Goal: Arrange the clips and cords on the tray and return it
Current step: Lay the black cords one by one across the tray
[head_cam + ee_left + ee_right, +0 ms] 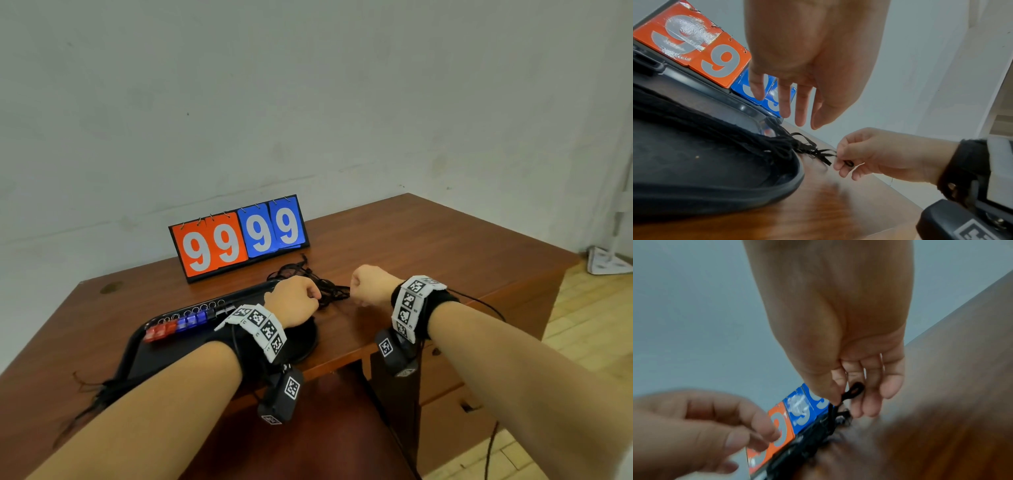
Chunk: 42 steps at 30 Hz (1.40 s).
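A black tray lies on the wooden table. Red clips and blue clips stand in a row along its far side. A bundle of black cords runs across the tray and spills over its right end into a tangle on the table. My right hand is beside that tangle and pinches a small loop of cord between thumb and finger. Over the tray's right end, my left hand hangs with relaxed fingers and holds nothing.
A flip scoreboard reading 99 99 stands behind the tray, close to the cord tangle. Loose cord ends trail off the tray's near left corner. The table's right edge drops to a light floor.
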Tool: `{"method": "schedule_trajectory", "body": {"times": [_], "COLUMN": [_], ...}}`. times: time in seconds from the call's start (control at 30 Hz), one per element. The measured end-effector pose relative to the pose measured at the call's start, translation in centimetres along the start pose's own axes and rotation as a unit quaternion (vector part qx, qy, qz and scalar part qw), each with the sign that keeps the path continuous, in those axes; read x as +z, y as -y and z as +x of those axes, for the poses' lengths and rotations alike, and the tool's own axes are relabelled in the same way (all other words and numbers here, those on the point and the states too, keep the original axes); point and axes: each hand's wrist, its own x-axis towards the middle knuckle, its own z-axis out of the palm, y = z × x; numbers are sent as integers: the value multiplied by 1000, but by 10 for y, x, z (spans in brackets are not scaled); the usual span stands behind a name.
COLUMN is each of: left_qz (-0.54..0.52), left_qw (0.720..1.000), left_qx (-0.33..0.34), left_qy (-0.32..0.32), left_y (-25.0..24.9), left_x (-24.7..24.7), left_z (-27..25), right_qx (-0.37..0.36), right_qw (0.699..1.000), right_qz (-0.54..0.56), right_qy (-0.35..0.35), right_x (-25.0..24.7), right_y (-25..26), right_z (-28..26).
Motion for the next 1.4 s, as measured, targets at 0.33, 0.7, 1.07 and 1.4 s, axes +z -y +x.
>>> {"method": "schedule_trajectory", "body": {"times": [0.33,0.7,1.07,1.4], "left_qz": [-91,-194,-170,-97], "left_qw": [994,972,980,993], "left_qx": [39,98,64,58], "left_qy": [-55,-84,-87,-44], "left_y": [-19,-56,-64,-59], "left_x": [-6,0,20,18], "left_z": [19,34,56,53], "right_qx": [-87,-160,-146,57], "right_qw": [898,802,704,907], "right_qz": [394,558,635,272], "right_qy": [-176,-141,-283,-318], "right_x": [-69,-96,-117,-74], "right_y": [1,21,-12,-101], "right_z": [-29,-55,-66,-44]}}
